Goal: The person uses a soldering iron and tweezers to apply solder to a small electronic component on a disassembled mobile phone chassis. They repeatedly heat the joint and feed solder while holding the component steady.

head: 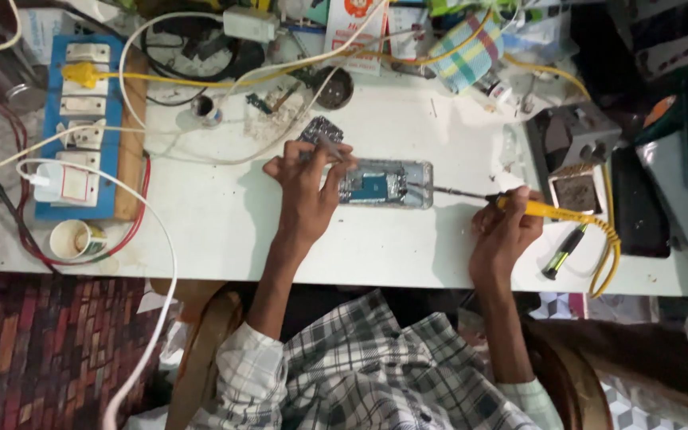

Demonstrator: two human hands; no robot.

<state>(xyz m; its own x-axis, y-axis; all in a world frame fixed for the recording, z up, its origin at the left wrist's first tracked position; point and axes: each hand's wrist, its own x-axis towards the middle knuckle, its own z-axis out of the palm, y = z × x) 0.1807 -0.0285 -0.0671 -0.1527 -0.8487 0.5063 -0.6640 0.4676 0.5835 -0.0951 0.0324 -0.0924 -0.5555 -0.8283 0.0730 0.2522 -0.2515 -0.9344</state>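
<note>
An opened phone point(388, 184) with its circuit board showing lies on the white table point(224, 223). My left hand point(306, 185) rests at the phone's left end and pinches thin metal tweezers point(330, 148) over it. My right hand point(506, 225) grips a yellow-handled soldering iron point(537, 209), whose thin tip point(449, 191) reaches to the phone's right end. The iron's coiled yellow cord point(608, 247) runs off to the right.
A blue switchboard point(81, 127) with plugs and cables sits at the left, a small paper cup point(71, 239) below it. A soldering stand with sponge point(576, 191), a green-black screwdriver point(560, 253) and dark boxes lie right. Cables, a checked cloth point(467, 56) and clutter fill the back.
</note>
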